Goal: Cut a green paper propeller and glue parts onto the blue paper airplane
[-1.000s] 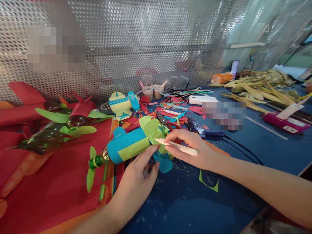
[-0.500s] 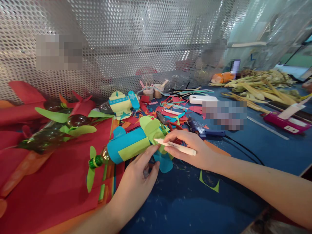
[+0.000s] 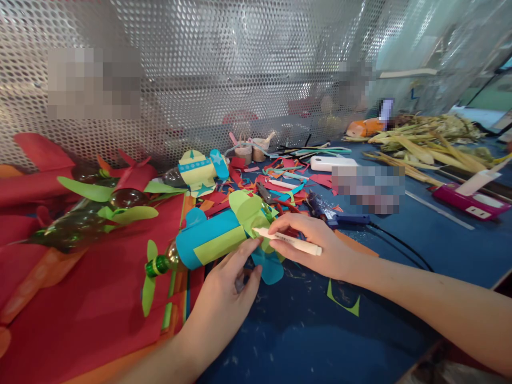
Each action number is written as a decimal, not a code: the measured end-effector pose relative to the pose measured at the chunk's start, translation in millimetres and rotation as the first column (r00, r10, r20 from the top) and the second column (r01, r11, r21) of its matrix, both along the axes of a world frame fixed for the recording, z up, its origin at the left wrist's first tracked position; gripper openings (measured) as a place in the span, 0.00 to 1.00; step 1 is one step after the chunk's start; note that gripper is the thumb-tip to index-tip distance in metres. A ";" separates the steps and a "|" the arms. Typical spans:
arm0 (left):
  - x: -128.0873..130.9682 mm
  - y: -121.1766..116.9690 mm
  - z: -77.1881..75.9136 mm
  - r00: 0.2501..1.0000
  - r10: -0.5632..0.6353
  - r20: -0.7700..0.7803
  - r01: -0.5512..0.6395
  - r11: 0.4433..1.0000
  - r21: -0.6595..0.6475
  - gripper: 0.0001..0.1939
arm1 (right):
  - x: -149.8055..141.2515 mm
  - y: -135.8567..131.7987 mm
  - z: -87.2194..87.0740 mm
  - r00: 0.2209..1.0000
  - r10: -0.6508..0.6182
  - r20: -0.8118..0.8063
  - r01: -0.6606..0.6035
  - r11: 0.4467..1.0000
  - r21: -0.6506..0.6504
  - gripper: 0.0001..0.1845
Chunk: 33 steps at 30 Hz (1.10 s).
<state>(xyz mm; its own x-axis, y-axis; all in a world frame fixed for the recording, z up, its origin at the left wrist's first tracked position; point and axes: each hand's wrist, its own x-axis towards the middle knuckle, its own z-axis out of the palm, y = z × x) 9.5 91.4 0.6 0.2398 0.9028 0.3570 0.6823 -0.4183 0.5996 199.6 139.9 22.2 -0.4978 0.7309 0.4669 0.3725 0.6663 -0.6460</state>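
A toy airplane (image 3: 216, 237) made from a bottle wrapped in blue and light green paper lies in front of me, its green propeller (image 3: 149, 277) pointing left. My right hand (image 3: 316, 237) pinches a white marker pen (image 3: 294, 243). The pen's tip touches the light green paper at the plane's right end, below a rounded green flap (image 3: 247, 207). Curled against the near side of that end, my left hand (image 3: 228, 288) steadies the plane with its fingertips. Its thumb rests by a blue paper fin (image 3: 272, 266); part of the plane's right end is hidden behind my fingers.
Several other bottle planes (image 3: 128, 186) stand at the left, around red paper sheets (image 3: 108, 304). Paper scraps (image 3: 240, 181) lie behind my plane. A blue glue gun (image 3: 340, 217) with a black cord is beyond my right hand. Dried husks (image 3: 424, 146) and a magenta power strip (image 3: 468, 201) are farther right.
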 end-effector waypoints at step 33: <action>0.6 0.1 1.4 1.000 0.000 -0.009 0.000 1.000 -0.013 0.18 | 0.1 -0.2 3.6 1.000 -0.013 -0.027 0.013 0.999 -0.032 0.02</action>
<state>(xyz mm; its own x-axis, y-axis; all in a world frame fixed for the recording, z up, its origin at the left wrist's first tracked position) 10.1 91.5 2.0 0.2426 0.9073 0.3434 0.6880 -0.4104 0.5985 199.8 139.7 25.8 -0.4756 0.7518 0.4567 0.3630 0.6406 -0.6766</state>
